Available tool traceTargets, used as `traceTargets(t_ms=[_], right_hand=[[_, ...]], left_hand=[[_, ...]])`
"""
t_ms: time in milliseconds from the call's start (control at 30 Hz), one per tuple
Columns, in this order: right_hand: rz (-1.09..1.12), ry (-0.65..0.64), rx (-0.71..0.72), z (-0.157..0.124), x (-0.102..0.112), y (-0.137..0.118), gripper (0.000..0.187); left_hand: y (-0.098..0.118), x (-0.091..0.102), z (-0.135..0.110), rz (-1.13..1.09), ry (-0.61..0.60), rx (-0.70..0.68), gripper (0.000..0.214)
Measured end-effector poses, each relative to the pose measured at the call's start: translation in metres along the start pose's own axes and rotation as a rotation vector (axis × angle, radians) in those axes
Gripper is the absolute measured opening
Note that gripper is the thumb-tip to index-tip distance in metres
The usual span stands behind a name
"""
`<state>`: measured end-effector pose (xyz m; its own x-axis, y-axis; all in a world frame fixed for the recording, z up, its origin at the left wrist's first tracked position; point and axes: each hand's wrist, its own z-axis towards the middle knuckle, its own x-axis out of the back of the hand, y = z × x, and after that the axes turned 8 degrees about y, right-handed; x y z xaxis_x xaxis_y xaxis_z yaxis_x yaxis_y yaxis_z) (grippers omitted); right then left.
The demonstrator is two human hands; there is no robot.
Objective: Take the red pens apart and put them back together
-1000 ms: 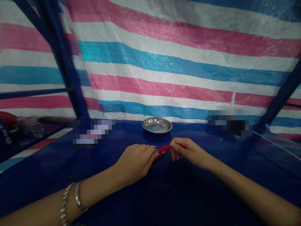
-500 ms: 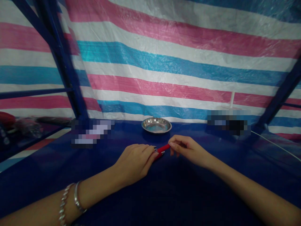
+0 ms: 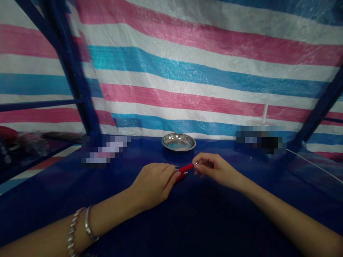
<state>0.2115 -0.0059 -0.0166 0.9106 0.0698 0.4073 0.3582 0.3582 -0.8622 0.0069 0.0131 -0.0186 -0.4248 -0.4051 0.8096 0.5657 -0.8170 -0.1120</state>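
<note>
My left hand [image 3: 155, 182] rests on the dark blue table [image 3: 187, 221], its fingers closed round one end of a small red pen-like tool [image 3: 185, 167] with silver parts. My right hand [image 3: 214, 169] pinches the other end of that red tool with thumb and forefinger, where a thin silver tip shows. Both hands meet just in front of a small round steel dish [image 3: 178, 142] that stands at the back of the table. Silver bracelets [image 3: 80, 228] sit on my left wrist.
A pink, white and blue striped tarpaulin [image 3: 203, 71] hangs behind the table. Dark blue frame posts [image 3: 72, 67] rise at left and right. A white cable [image 3: 313, 162] runs across the table's right side. Blurred patches sit at back left and back right.
My right hand has slid slightly outward along the red tool, baring a silver tip at its end. The left hand has stayed in place.
</note>
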Motion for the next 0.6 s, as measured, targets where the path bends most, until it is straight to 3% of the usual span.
traceTargets(t_ms=[267,600], right_hand=[[0.108,-0.036,-0.078,-0.0009,-0.0022,0.0003,0.024],[0.189,0.057,-0.102,-0.0011,-0.003,-0.0046,0.016]], left_hand=[[0.0006,-0.0013,0.0004,0.012,0.0,-0.001,0.032],[-0.0001,-0.0002,-0.0006,0.027,-0.004,0.013,0.03]])
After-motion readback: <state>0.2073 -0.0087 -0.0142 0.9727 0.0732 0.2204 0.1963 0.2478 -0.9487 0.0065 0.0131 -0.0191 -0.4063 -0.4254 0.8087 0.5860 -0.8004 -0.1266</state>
